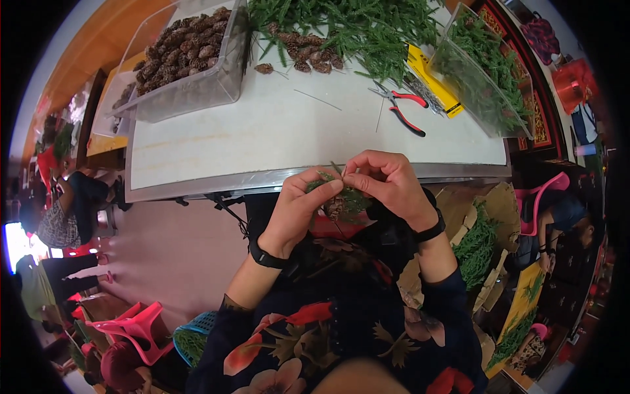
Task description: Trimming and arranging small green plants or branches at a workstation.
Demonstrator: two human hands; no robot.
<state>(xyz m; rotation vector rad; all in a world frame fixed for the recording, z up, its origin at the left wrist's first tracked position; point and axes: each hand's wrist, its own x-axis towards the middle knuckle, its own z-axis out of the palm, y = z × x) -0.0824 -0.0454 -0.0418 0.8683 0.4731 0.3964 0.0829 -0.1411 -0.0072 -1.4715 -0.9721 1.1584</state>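
Hands meet just below the near edge of the desk [197, 151], over your lap, and the work sits between them. Your left hand [298, 210] is curled closed around a small bundle: a brown pine cone [335, 207] with green artificial sprigs [351, 197] pressed against it. The thumb and forefinger pin the greenery at the top. Your right hand [387, 180] comes in from the other side with its fingertips pinched tight on the upper end of the same bundle, where a thin stem or wire seems to stick up; it is too fine to be sure which.

So the bundle lies directly between the two hands, touching both, with its long axis running roughly from the cone at the bottom up toward the desk edge. Your left hand carries most of it; your right hand only nips the tip.

Everything else is well apart from you, farther up the desk: red-handled pliers [407, 111] to the right of centre, a loose heap of green sprigs and cones [341, 33] at the far side, a clear bin of pine cones [184, 59] on the left and a clear bin of greenery [482, 72] on the right. The pliers lie nearer your right hand.
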